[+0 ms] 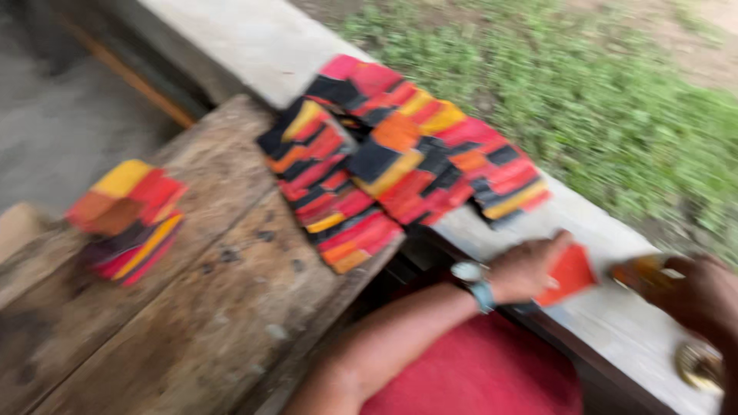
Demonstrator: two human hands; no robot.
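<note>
On concrete ledge (254, 46), left hand (526, 265) fingers pinching red paper (570, 274), right hand (703, 296) fingers gripping orange tool (642, 270)

A worn wooden table (192, 307) abuts a pale concrete ledge (254, 46); green grass (600, 100) lies beyond in daylight.

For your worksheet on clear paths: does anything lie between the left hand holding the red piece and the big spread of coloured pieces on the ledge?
Nothing visible does. The left hand holds the red piece over the pale ledge; between it and the spread of coloured pieces lies only bare ledge, though the picture is blurred.
</note>
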